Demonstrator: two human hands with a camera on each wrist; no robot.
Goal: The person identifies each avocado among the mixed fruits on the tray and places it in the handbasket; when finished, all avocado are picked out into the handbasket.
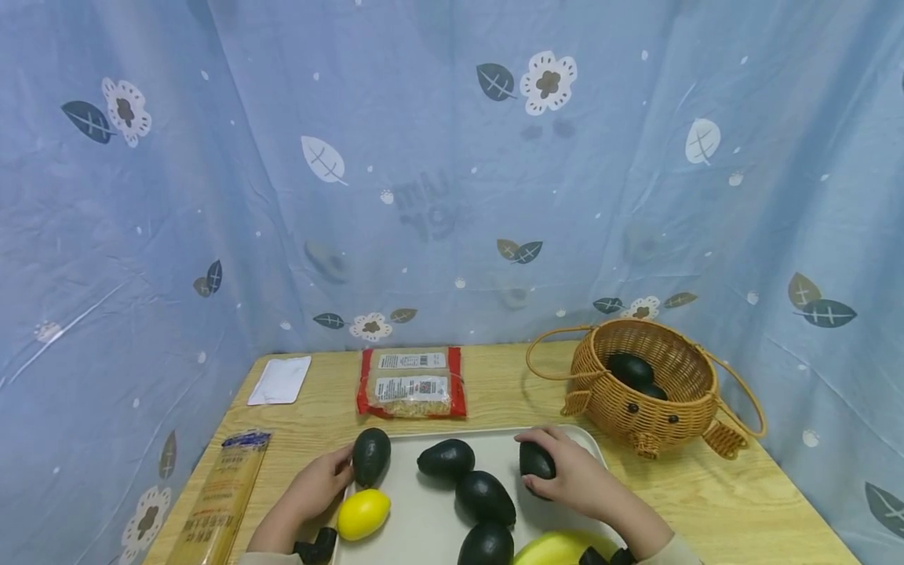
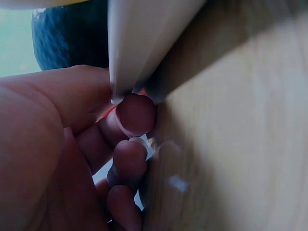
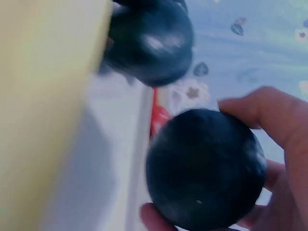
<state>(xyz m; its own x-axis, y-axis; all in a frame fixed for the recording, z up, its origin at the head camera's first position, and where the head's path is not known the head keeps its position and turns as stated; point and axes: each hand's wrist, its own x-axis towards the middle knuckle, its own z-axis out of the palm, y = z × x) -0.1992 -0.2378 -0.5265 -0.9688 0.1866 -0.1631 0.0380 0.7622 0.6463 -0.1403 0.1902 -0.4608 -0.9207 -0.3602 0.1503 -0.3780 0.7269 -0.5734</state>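
Observation:
My right hand (image 1: 568,475) grips a dark avocado (image 1: 537,461) over the right side of a white tray (image 1: 420,522). In the right wrist view, fingers and thumb curl round this avocado (image 3: 207,168). My left hand (image 1: 315,486) holds the tray's left edge, thumb at the rim (image 2: 139,43) and fingers curled against its outer side. Beside that hand, another avocado (image 1: 371,456) lies at the tray's far left corner. A yellow lemon (image 1: 363,514) is just nearer. Several more avocados (image 1: 485,497) lie mid-tray, with a banana (image 1: 558,548) at the near right.
A wicker basket (image 1: 653,428) with avocados (image 1: 631,369) inside stands at the back right. Behind the tray lies a red-edged food packet (image 1: 412,384). At the left are a white packet (image 1: 279,380) and a long pack of noodles (image 1: 222,498). A blue curtain (image 1: 424,196) hangs behind.

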